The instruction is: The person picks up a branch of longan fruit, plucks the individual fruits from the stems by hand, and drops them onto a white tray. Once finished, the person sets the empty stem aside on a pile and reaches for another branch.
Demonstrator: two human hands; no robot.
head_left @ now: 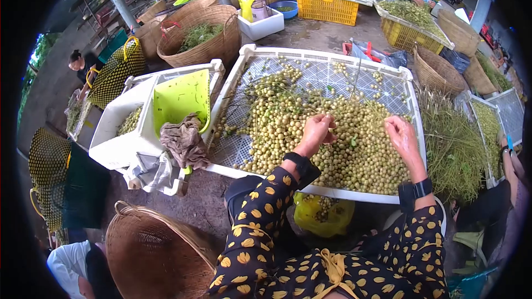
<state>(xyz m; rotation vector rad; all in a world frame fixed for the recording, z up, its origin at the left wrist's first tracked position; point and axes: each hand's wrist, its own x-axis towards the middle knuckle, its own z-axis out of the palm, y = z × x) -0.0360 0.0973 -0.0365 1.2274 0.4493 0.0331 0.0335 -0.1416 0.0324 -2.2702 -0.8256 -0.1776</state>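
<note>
A white mesh tray (pixel 413 86) in front of me holds a wide heap of small round yellow-green fruits (pixel 343 155), with thin stems (pixel 271 86) mixed in at its left and far side. Over the middle of the heap, my left hand (pixel 318 132) has its fingers curled together in a pinch. My right hand (pixel 400 135) is also pinched closed, above the heap's right side near the tray rim. Whatever lies between the fingertips of either hand is too small to make out. The two hands are apart.
White foam box (pixel 105 144) with more fruits, lime-green scoop (pixel 180 99) and brown cloth (pixel 184 140) stand left. Cut stems (pixel 451 149) pile up right. A wicker basket (pixel 155 249) sits front left, a yellow bag (pixel 324 215) under the tray. Other people work around me.
</note>
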